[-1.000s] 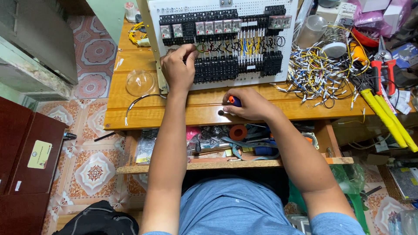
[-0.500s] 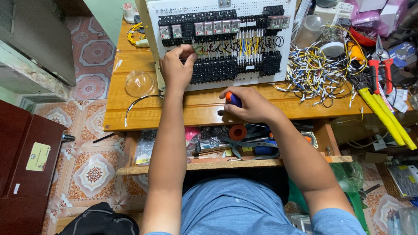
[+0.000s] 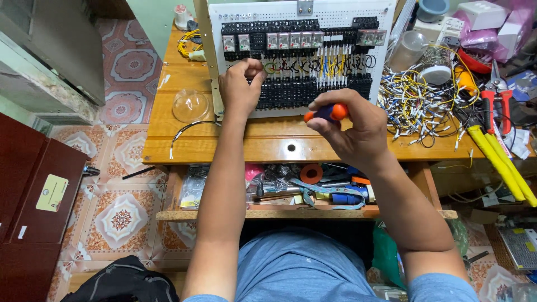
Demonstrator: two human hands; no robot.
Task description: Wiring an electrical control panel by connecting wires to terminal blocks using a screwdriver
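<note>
The left hand rests against the lower left part of a white perforated control panel that stands on a wooden workbench, its fingers curled together and pinching at something small among the wiring there; what they hold is too small to tell. The right hand hovers in front of the panel's lower edge, closed around a screwdriver with an orange and blue handle, of which only the handle end shows between thumb and fingers. The panel carries rows of black terminal blocks and relays, with yellow, blue and black wires looped between them. To the right of it lies a tangled heap of short yellow and white wires, and beyond that red-handled pliers and a long yellow-handled tool. In the top right corner sit a white box and pink plastic bags. A clear plastic dome stands on the bench left of the panel. Below the benchtop, an open shelf holds a roll of red tape and assorted tools. On the far left, a dark red cabinet bears a small yellow rectangular label.
</note>
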